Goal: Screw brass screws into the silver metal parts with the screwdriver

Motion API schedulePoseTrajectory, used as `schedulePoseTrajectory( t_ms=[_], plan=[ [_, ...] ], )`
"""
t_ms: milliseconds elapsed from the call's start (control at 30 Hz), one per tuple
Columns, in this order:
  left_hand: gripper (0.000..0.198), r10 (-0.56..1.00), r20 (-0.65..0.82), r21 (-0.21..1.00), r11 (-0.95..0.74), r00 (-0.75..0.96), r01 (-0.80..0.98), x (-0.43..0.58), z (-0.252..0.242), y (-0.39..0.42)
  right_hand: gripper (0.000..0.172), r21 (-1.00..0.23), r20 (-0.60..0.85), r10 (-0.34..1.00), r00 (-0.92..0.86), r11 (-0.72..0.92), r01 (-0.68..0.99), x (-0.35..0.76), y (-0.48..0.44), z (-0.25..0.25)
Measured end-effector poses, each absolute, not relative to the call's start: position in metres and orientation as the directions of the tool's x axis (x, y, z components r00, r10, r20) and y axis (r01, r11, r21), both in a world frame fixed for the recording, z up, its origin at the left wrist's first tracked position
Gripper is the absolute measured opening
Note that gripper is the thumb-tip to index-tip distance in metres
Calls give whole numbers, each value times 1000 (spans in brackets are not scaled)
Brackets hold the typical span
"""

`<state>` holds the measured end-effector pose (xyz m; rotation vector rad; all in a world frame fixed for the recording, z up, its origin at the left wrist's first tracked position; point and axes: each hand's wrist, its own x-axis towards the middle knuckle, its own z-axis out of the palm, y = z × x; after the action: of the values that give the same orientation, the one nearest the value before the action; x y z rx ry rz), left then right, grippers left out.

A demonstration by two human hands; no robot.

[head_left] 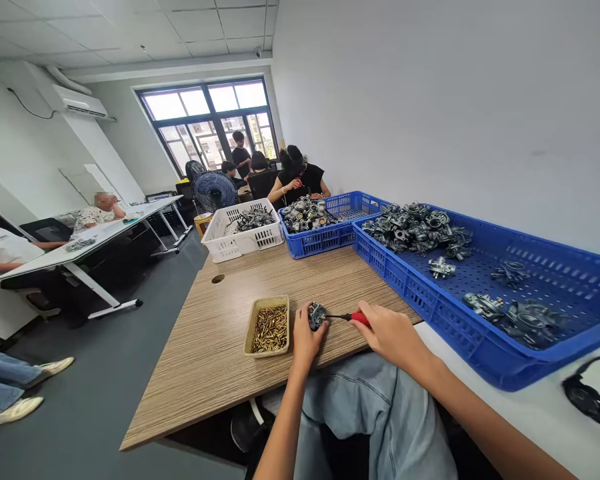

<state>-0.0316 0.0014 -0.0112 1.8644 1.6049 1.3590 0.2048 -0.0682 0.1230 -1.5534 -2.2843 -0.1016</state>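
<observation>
My left hand [304, 339] is closed around a small grey metal carburetor part [317, 315] held just above the wooden table [215, 360]. My right hand [387, 330] grips a red-handled screwdriver [356, 317] whose thin shaft points left into the part. Left of my left hand sits a small beige tray [269, 326] filled with brass screws. To the right lies a large blue basket [480, 333] holding several grey metal carburetor bodies, piled mostly at its far end.
A second blue basket [325, 240] and a white basket [235, 247] with metal parts stand at the table's far end. A fan [214, 191] and several seated people are beyond. Other people sit at white desks [87, 243] on the left. My jeans-clad lap is below.
</observation>
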Motion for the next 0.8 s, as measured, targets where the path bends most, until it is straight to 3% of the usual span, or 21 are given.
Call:
schedulePoseTrajectory(
  t_ms=[133, 300, 467, 567, 700, 800],
  plan=[
    [61, 896, 434, 739, -297, -91, 605, -32, -10, 0, 32, -187, 285, 948, -141, 199, 962, 197, -69, 118],
    [59, 903, 424, 730, -296, -68, 616, -31, -5, -3, 42, -259, 248, 968, -45, 111, 959, 200, -67, 116],
    [59, 904, 421, 733, -290, -76, 616, -30, -3, -5, 28, -370, 235, 960, -152, 232, 899, 213, -65, 115],
    [61, 906, 416, 725, -283, -72, 628, -29, -2, -4, 30, -393, 233, 938, -256, 332, 857, 219, -65, 112],
    [75, 908, 399, 713, -218, -131, 666, -27, -7, 0, 22, -381, 216, 937, -273, 339, 861, 222, -63, 112],
    [66, 896, 391, 723, -158, -209, 673, -27, -11, 4, 15, -408, 252, 939, -234, 323, 854, 224, -63, 117]
  ],
)
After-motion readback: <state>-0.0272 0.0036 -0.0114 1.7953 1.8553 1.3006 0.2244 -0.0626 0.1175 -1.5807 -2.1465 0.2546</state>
